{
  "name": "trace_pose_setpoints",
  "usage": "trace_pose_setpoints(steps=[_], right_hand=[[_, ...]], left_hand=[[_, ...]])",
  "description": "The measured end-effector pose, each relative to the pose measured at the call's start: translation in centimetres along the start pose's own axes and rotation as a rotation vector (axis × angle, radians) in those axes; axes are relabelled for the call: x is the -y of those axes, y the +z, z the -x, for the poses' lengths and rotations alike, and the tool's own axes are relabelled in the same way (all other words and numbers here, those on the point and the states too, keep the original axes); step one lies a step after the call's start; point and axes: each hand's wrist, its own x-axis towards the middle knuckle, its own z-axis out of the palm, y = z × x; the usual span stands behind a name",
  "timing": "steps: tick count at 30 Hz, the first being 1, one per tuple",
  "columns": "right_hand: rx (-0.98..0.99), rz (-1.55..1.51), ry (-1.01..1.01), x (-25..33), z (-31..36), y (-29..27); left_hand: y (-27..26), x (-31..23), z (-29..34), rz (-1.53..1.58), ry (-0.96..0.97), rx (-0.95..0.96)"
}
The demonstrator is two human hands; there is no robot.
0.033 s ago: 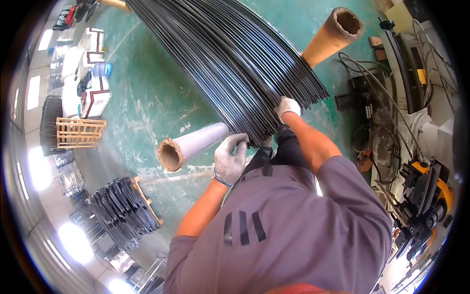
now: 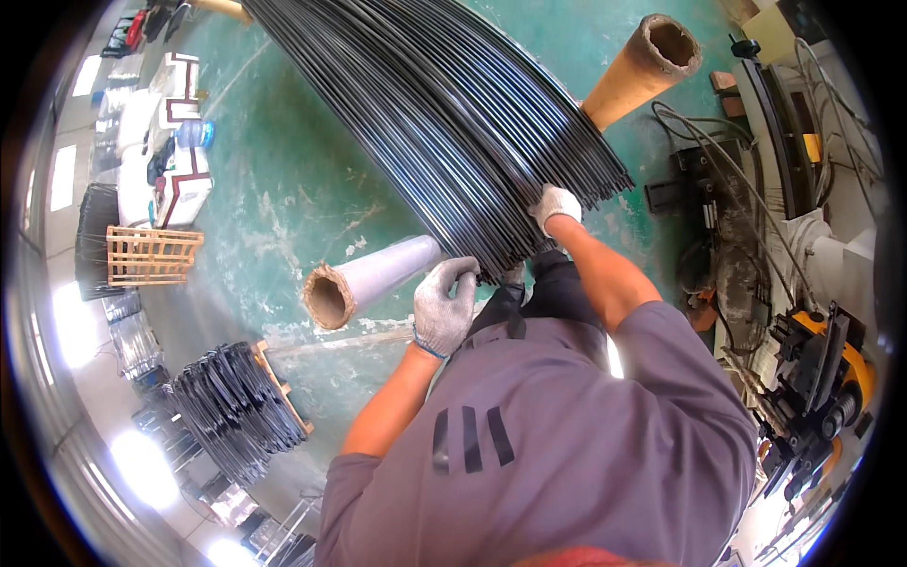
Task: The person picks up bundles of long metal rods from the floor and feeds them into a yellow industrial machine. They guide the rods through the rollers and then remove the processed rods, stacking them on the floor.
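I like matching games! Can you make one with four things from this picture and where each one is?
Things:
1. left hand
2. right hand
3. brown cardboard tube
4. wooden crate

Places:
A. far left, on the green floor
B. on the end of the bundle of black rods
C. upper right, beside the rods
D. on the roll of clear film

Pairs: 1-D, 2-B, 3-C, 4-A
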Motion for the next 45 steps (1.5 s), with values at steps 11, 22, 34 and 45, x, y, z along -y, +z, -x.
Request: trace_pose_setpoints(steps=[11, 22, 34, 45], right_hand=[[0.020, -0.263, -0.043, 1.3, 10.2, -7.8], [-0.142, -0.040, 0.241, -31.2, 50.1, 10.6], [-0.498, 0.005, 0.689, -31.5, 59.0, 10.8], [-1.651, -1.881, 0.919, -60.7, 60.8, 23.0]], left_hand=[[1.9, 2.9, -0.7, 0.429, -0.311, 0.113], [9.7, 7.3, -12.8, 1.372, -0.764, 0.329], [11.2, -1.2, -3.6, 1.353, -0.736, 0.442], [17.9, -22.5, -0.7, 1.377, -0.264, 0.651]])
